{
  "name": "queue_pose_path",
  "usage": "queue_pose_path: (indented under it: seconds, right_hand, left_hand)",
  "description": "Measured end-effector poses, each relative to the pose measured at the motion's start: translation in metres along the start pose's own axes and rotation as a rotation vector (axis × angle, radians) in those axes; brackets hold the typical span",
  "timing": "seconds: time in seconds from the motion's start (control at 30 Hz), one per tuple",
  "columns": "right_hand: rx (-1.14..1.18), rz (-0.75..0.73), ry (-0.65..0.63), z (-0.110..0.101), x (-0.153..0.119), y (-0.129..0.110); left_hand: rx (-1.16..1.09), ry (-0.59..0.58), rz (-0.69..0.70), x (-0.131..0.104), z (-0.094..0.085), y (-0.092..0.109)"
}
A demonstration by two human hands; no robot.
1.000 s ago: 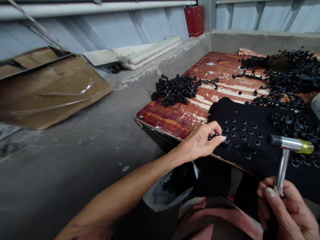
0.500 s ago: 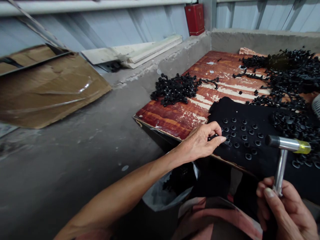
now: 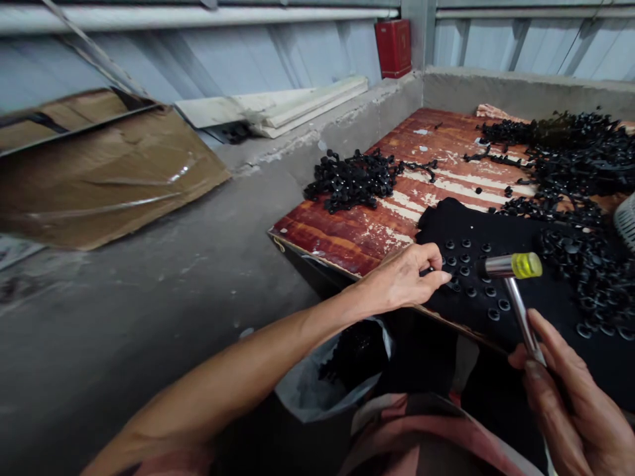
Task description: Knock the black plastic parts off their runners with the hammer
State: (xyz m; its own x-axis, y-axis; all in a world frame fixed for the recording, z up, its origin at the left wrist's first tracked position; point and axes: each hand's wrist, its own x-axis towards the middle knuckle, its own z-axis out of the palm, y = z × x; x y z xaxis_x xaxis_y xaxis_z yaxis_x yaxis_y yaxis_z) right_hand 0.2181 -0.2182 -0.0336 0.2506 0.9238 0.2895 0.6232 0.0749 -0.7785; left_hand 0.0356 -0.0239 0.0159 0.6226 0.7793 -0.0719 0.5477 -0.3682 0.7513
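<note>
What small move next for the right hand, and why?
Probably bring the hammer toward the small dark piece: the left hand pinches it over the black cloth, while the right hand grips the handle, the hammer's dark end facing that way.

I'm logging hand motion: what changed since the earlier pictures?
The hammer in the right hand has swung leftward, nearer the left hand. Nothing was let go or newly grasped. The left hand still pinches a small dark piece at the black cloth.

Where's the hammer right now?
In the head view, right of centre: the right hand grips the hammer, its head showing over the black cloth.
</note>
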Motion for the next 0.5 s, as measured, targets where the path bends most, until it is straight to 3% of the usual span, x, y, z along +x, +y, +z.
queue_pose_path:
  seconds: [0.07,0.17,0.3,0.37,0.5]
  right_hand:
    - [-0.085,-0.100,-0.014,-0.002,0.007,-0.006]
    - [-0.192,-0.212,0.062,-0.002,0.017,-0.016]
    - [-0.319,-0.270,-0.137,-0.005,0.025,-0.014]
    - [-0.331,-0.270,-0.178,-0.009,0.025,-0.013]
    - [-0.277,-0.216,0.077,-0.011,0.021,-0.019]
  left_hand:
    - [-0.018,-0.006,-0.025,-0.001,0.001,-0.001]
    - [-0.033,0.017,-0.026,-0.001,0.003,-0.003]
    - [-0.047,0.007,-0.043,-0.001,0.004,-0.004]
    - [-0.051,0.004,-0.046,-0.001,0.004,-0.004]
    - [-0.035,0.005,-0.036,-0.002,0.004,-0.005]
